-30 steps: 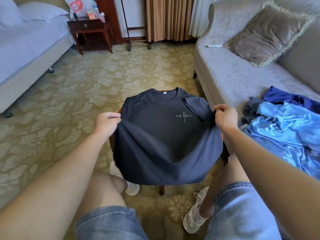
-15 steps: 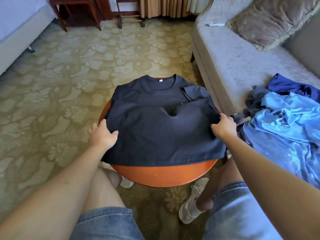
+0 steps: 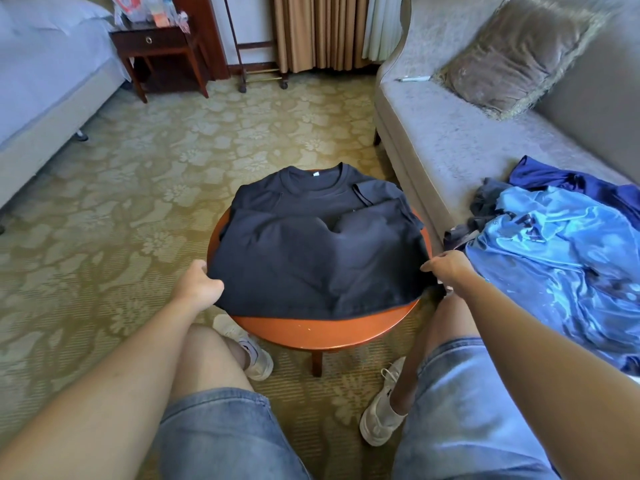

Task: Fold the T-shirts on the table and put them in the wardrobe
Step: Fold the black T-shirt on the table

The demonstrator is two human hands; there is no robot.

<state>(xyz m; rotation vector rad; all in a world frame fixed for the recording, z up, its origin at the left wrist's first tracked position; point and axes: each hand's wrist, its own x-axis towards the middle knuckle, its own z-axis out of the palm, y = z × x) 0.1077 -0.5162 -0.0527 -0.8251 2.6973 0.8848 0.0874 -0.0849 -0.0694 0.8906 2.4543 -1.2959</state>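
Pinching the T-shirt's sides with seemingly curled fingers, the left hand and right hand are risking tugging its fold crooked.

At frame centre, a dark T-shirt lies doubled over on the round bench. The left hand and right hand grip its side edges. Blue clothes crowd the sofa at right.

Dark lettering on the light blue garment is too crumpled to read
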